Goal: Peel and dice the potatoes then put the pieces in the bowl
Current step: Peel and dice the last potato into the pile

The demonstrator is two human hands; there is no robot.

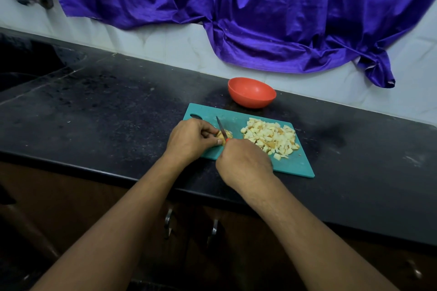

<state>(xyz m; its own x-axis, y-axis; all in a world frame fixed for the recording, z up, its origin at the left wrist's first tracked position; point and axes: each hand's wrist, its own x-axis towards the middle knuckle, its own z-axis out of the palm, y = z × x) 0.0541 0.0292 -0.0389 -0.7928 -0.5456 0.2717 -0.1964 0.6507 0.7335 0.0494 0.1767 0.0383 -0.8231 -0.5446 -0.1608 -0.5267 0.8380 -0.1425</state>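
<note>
One black stone counter (106,106) carries one teal plastic cutting board (295,165). One round orange-red bowl (251,93) stands beyond my two hands, one heap of diced potato (270,137) right of them. My right hand (243,163) grips one orange-handled knife (221,126); my left hand (189,139) pinches one potato chunk (227,134) under its blade.

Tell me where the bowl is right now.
In the head view the bowl stands on the counter, slightly right of centre, just behind the board and the diced pile, near the wall.
</note>
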